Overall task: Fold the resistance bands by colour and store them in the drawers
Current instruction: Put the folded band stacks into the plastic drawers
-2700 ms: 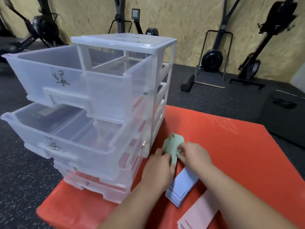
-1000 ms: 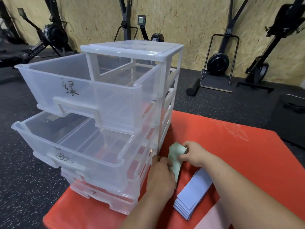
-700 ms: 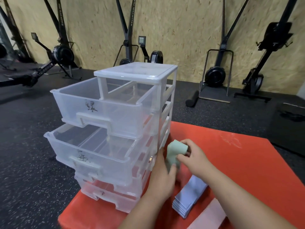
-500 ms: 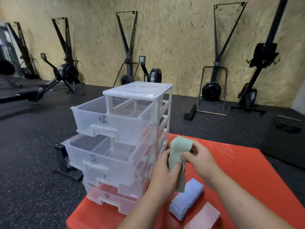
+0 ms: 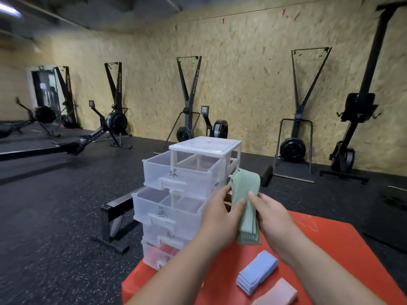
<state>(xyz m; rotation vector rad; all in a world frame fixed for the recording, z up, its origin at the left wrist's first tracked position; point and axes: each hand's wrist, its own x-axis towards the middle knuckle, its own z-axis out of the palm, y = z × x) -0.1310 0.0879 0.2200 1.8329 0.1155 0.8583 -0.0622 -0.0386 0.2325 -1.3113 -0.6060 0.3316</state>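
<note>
Your left hand (image 5: 220,219) and right hand (image 5: 272,214) pinch the green bands (image 5: 245,183) beside the drawers (image 5: 187,179); they look soft, light, floppy; squeeze the middle so none slip.

Hands held up together
Left hand (image 5: 222,216) and right hand (image 5: 269,214) face each other — curled fingers pinching the green bands (image 5: 246,188) between them.

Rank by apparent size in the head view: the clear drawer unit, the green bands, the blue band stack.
1. clear drawer unit
2. green bands
3. blue band stack, clearly smaller here, though distances from the camera differ.
</note>
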